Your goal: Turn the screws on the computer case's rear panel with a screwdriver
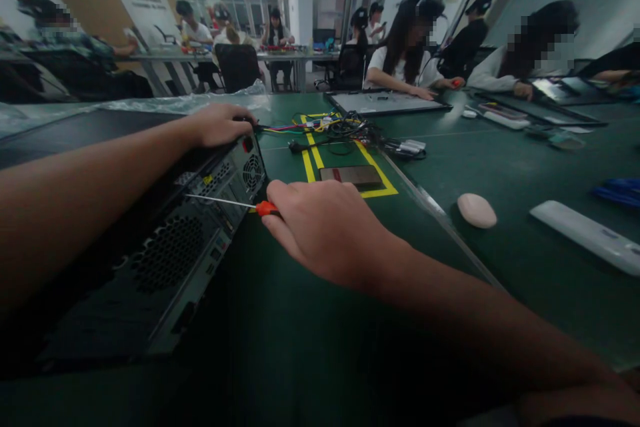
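A dark computer case [210, 260] lies on its side at the left, its rear panel with a fan grille and port cutouts facing me. My left hand [223, 125] grips the case's top at the far rear corner, fingers bent over the edge. In my right hand [330, 227] is a screwdriver [265, 208] with an orange and black handle, held in closed fingers. Its long thin shaft points left, and the tip is at the rear panel's upper edge. Whether it sits in a screw I cannot tell.
Beyond the case lie tangled cables [350, 127] and a dark phone-like slab [353, 177] inside yellow tape [390, 188]. To the right are a pale mouse-shaped object [477, 210] and a long white bar [585, 233]. Several people work at tables behind.
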Demonstrator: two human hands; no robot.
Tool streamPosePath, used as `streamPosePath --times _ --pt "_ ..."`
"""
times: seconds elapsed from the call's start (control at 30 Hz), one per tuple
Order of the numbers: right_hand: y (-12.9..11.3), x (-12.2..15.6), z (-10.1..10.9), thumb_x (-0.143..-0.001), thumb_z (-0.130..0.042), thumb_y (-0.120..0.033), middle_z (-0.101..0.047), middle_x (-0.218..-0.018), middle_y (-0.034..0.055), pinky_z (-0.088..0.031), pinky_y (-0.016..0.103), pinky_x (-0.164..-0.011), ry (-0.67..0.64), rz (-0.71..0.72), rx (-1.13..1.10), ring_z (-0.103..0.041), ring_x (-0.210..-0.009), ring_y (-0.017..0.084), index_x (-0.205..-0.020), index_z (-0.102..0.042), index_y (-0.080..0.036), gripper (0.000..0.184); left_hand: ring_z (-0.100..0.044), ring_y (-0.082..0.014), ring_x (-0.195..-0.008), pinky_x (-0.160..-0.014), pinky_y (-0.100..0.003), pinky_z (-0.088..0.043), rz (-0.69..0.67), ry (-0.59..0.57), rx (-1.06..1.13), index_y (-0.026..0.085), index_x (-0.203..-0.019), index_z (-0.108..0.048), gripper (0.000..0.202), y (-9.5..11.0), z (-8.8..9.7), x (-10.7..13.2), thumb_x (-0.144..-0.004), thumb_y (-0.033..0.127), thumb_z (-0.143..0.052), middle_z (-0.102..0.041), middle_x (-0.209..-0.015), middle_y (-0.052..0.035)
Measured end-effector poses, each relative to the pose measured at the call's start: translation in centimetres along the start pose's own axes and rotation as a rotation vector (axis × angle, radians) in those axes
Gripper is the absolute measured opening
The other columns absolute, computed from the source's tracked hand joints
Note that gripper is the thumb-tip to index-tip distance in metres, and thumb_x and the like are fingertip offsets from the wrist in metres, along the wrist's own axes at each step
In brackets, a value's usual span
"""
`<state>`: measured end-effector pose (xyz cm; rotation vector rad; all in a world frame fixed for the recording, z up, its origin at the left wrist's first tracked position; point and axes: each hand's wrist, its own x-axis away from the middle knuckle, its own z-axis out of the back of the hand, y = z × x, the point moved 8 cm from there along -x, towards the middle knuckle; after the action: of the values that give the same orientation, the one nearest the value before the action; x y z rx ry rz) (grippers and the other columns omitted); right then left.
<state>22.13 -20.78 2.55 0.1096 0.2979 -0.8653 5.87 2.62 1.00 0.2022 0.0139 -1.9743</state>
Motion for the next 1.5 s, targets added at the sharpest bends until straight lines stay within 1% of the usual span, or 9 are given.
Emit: streamPosePath --times 0.13,0.27,0.4,0.6,0.7,0.83,0.97,1.17,1.5 --pt "0.08 -0.17 -0.07 -0.105 -0.043 -0.027 -0.075 -0.091 0.0073 -0.029 0.031 -0.057 0.000 -0.004 -0.029 -0.069 -0.076 0.022 -0.101 -0.063 -0.016 0.023 -0.061 -0.0310 -0.117 -0.105 -0.043 -0.045 0.002 -0.005 -0.030 0.016 -0.130 -0.070 0.063 0.31 0.18 0.24 -0.085 0.047 -0.038 -0.070 -0.127 -0.0120" --pt "-0.06 -0.21 -0.19 -0.104 -0.046 -0.030 -0.076 -0.093 0.0077 -0.031 0.030 -0.058 -0.022 0.004 -0.112 -0.069 -0.078 0.022 -0.115 -0.059 -0.016 0.022 -0.061 -0.0291 -0.115 -0.105 -0.041 -0.045 0.016 -0.010 -0.025 0.018 -0.129 -0.070 0.062 0.25 0.25 0.24 -0.085 0.049 -0.039 -0.070 -0.126 -0.0097" --pt "-0.26 -0.15 -0.38 -0.102 -0.046 -0.023 -0.076 -0.095 0.0091 -0.037 0.030 -0.062 -0.022 0.044 -0.153 -0.069 -0.078 0.022 -0.125 -0.054 -0.015 0.025 -0.061 -0.0258 -0.112 -0.103 -0.038 -0.045 -0.001 -0.025 -0.004 0.016 -0.129 -0.069 0.060 0.28 0.13 0.18 -0.085 0.045 -0.040 -0.071 -0.123 -0.0083" --pt "-0.17 -0.17 -0.84 -0.101 -0.046 -0.019 -0.077 -0.095 0.0111 -0.044 0.031 -0.068 -0.059 0.029 -0.134 -0.070 -0.082 0.024 -0.124 -0.056 -0.015 0.025 -0.060 -0.0253 -0.112 -0.104 -0.039 -0.045 0.016 -0.023 -0.021 0.017 -0.129 -0.069 0.056 0.30 0.26 0.33 -0.088 0.042 -0.041 -0.070 -0.126 -0.0084" --pt "-0.13 -0.16 -0.60 -0.101 -0.047 -0.021 -0.076 -0.091 0.0105 -0.042 0.031 -0.064 -0.059 0.006 -0.103 -0.070 -0.079 0.026 -0.120 -0.057 -0.015 0.022 -0.060 -0.0260 -0.112 -0.104 -0.040 -0.045 0.027 -0.027 -0.018 0.017 -0.131 -0.068 0.056 0.29 0.25 0.37 -0.089 0.041 -0.041 -0.070 -0.126 -0.0086" --pt "-0.07 -0.16 -0.27 -0.102 -0.047 -0.026 -0.075 -0.087 0.0098 -0.036 0.031 -0.058 -0.047 -0.003 -0.050 -0.070 -0.076 0.027 -0.113 -0.060 -0.016 0.020 -0.060 -0.0261 -0.111 -0.104 -0.041 -0.045 0.033 -0.018 -0.027 0.017 -0.131 -0.069 0.054 0.38 0.31 0.40 -0.090 0.039 -0.042 -0.070 -0.125 -0.0079" --pt "-0.14 -0.30 -0.29 -0.101 -0.049 -0.026 -0.074 -0.085 0.0080 -0.030 0.031 -0.056 -0.034 0.004 -0.034 -0.069 -0.073 0.025 -0.113 -0.059 -0.016 0.019 -0.059 -0.0258 -0.110 -0.104 -0.042 -0.044 0.036 -0.022 -0.035 0.015 -0.133 -0.067 0.055 0.58 0.32 0.46 -0.092 0.040 -0.041 -0.069 -0.126 -0.0093" --pt "-0.02 -0.46 -0.44 -0.100 -0.053 -0.028 -0.074 -0.086 0.0072 -0.028 0.030 -0.056 -0.056 -0.014 -0.010 -0.068 -0.073 0.022 -0.116 -0.058 -0.017 0.019 -0.060 -0.0273 -0.110 -0.102 -0.042 -0.045 0.016 -0.029 -0.026 0.014 -0.132 -0.068 0.056 0.70 0.21 0.30 -0.091 0.039 -0.041 -0.070 -0.126 -0.0115" --pt "-0.10 -0.15 -0.03 -0.100 -0.051 -0.026 -0.075 -0.086 0.0074 -0.024 0.032 -0.055 0.002 0.026 -0.035 -0.067 -0.072 0.024 -0.115 -0.062 -0.017 0.020 -0.061 -0.0287 -0.115 -0.103 -0.042 -0.044 0.012 -0.008 -0.032 0.018 -0.130 -0.069 0.056 -0.02 -0.01 0.05 -0.089 0.043 -0.040 -0.070 -0.129 -0.0090"
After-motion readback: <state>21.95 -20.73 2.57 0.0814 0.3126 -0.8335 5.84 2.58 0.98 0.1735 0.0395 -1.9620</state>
